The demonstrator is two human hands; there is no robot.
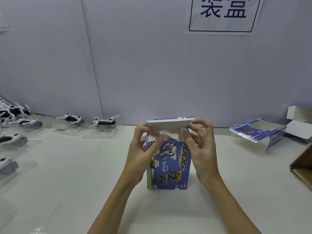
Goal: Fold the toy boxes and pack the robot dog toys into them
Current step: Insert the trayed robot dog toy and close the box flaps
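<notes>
A blue toy box [168, 164] stands upright on the white desk [84, 183]. The left hand [143, 149] and right hand [200, 146] pinch its top flaps. Robot dog toys [104, 122] lie far left of the box; a flattened box [256, 130] lies right.

Middle of the table [168, 213] is taken up by the upright box [168, 166] with both hands on its top. Plenty of bare table in front and either side of it. Left edge is crowded with toy dogs [104, 123] in trays; far right has a flat box [256, 130] and a carton [302, 168].
</notes>
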